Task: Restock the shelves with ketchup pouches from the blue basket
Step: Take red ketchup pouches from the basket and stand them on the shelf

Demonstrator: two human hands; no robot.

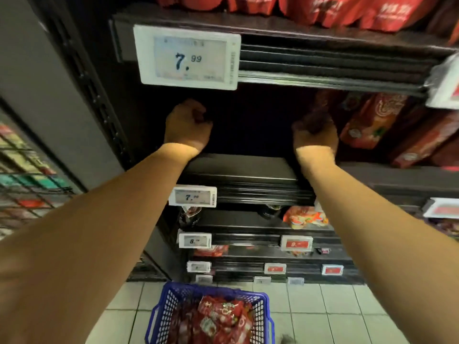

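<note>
The blue basket (171, 297) stands on the tiled floor below me, holding several red ketchup pouches (223, 319). Both my arms reach up into a dark shelf bay under the big 7.99 price tag (187, 57). My left hand (187, 126) is curled into a fist at the bay's left side, and nothing shows in it. My right hand (316, 139) is closed around the top of a dim red ketchup pouch (314, 116), next to red pouches (367, 120) leaning on the same shelf to the right. The back of the bay is too dark to see.
The shelf above carries red pouches (323, 7). Lower shelves hold more packets (306, 217) and price tags (192, 196). A grey upright panel (49, 95) bounds the bay on the left, with a wire rack (24, 184) beyond it.
</note>
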